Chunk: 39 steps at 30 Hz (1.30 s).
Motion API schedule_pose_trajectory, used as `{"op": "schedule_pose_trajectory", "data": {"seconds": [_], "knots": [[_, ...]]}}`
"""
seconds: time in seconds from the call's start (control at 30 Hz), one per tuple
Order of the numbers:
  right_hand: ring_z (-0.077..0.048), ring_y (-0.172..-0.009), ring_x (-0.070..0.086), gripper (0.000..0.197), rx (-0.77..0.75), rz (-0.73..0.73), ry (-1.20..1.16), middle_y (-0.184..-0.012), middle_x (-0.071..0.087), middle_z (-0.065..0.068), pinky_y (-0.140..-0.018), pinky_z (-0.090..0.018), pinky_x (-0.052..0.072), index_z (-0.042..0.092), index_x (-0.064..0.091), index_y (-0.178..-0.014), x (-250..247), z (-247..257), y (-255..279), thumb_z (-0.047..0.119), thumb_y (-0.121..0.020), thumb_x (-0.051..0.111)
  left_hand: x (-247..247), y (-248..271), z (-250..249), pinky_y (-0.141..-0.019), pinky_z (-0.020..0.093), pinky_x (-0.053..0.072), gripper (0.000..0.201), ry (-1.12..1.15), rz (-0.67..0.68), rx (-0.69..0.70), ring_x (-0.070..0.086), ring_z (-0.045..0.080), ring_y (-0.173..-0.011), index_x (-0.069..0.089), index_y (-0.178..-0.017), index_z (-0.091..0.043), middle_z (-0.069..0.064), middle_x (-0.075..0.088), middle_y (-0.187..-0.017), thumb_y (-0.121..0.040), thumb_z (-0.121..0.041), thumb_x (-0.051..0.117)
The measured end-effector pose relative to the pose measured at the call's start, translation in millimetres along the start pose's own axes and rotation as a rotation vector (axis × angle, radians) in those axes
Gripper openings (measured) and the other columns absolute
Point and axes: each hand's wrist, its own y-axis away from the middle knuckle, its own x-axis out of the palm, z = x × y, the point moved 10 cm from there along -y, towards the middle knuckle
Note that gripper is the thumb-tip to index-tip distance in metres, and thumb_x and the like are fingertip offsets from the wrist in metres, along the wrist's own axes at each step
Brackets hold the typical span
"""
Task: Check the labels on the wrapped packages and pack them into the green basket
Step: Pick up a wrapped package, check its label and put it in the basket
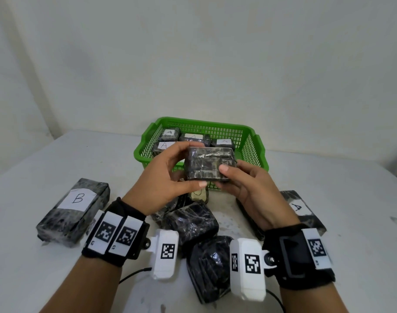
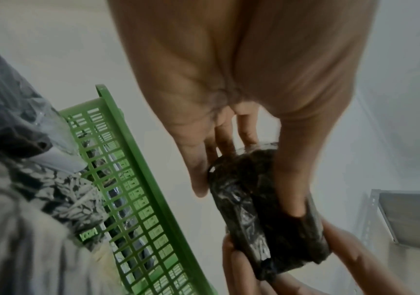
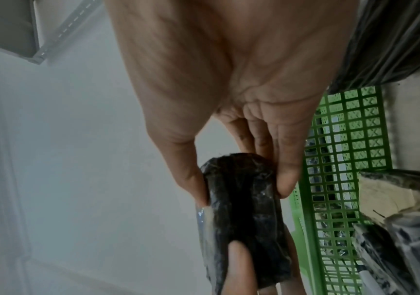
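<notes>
– Where is the package now?

– My left hand pinches its left end and my right hand pinches its right end. It is up in the air and lies long from side to side.

– Can you see a letter?

– No, this side is plain black.

– And the basket?

– Right behind it, just past my hands, on the table. Both hands are equally near.

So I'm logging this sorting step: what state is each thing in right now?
held package: off the table, gripped by both hands, no label showing
left hand: grips the held package
right hand: grips the held package
green basket: upright, holds four A packages
B package: flat on table
A package: on table, outside basket
</notes>
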Motion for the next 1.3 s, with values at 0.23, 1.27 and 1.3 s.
{"op": "schedule_pose_trajectory", "data": {"seconds": [0.23, 1.27, 1.3], "knots": [[-0.028, -0.112, 0.074, 0.052, -0.031, -0.029, 0.084, -0.117, 0.078, -0.012, -0.096, -0.033, 0.061, 0.007, 0.072, -0.119, -5.7, 0.3, -1.1, 0.016, -0.07, 0.086, -5.0, -0.5, 12.8, -0.098, 0.03, 0.055, 0.055, 0.007, -0.084, -0.128, 0.069, 0.015, -0.112, 0.06, -0.131, -0.014, 0.003, 0.072, -0.12, -0.079, -0.021, 0.076], [-0.022, -0.118, 0.072, 0.079, 0.0, 0.034, 0.18, -0.127, 0.075, -0.005, -0.101, -0.042, 0.059, 0.015, 0.067, -0.131, -3.0, -2.9, 0.3, 0.04, -0.062, 0.097, -7.8, -1.2, 12.5, -0.104, 0.04, 0.05, 0.076, -0.016, -0.054, -0.073, 0.062, 0.015, -0.124, 0.059, -0.129, -0.019, -0.001, 0.068, -0.128, -0.061, -0.025, 0.09], [-0.025, -0.117, 0.072, 0.08, 0.042, 0.056, 0.153, -0.127, 0.075, -0.01, -0.098, -0.041, 0.061, 0.012, 0.068, -0.131, -1.1, -6.7, 0.9, 0.048, -0.064, 0.095, -6.4, -0.9, 11.3, -0.104, 0.04, 0.05, 0.078, -0.017, -0.046, -0.062, 0.06, 0.015, -0.126, 0.057, -0.131, -0.019, -0.001, 0.066, -0.13, -0.062, -0.019, 0.093]]}}
